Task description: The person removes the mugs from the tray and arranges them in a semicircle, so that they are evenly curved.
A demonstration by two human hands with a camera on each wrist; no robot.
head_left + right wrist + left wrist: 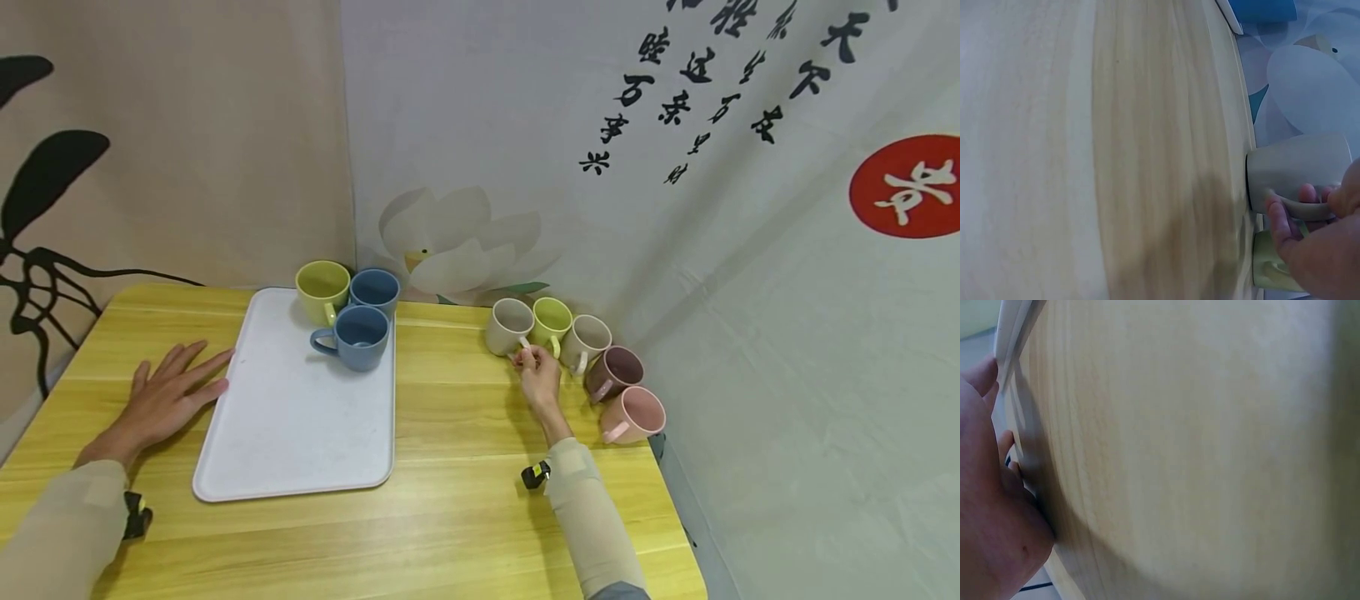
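Note:
My right hand (pixel 540 379) pinches the handle of a light grey mug (pixel 507 327), leftmost of the row at the table's back right. In the right wrist view, fingers curl round that grey mug's (pixel 1297 165) handle, and its base is on or close to the table. My left hand (pixel 168 398) lies with fingers spread, its fingertips touching the left edge of a white tray (pixel 300 433). On the tray's far end stand a yellow-green mug (pixel 321 287) and two blue mugs, one nearer (pixel 362 342) and one behind (pixel 377 287).
Right of the held mug, a lime-green mug (pixel 551 321), another grey mug (pixel 587 340), a dark maroon mug (pixel 615 371) and a pink mug (pixel 633 414) curve along the wooden table's (pixel 465 500) edge. A printed cloth wall (pixel 480 125) rises directly behind.

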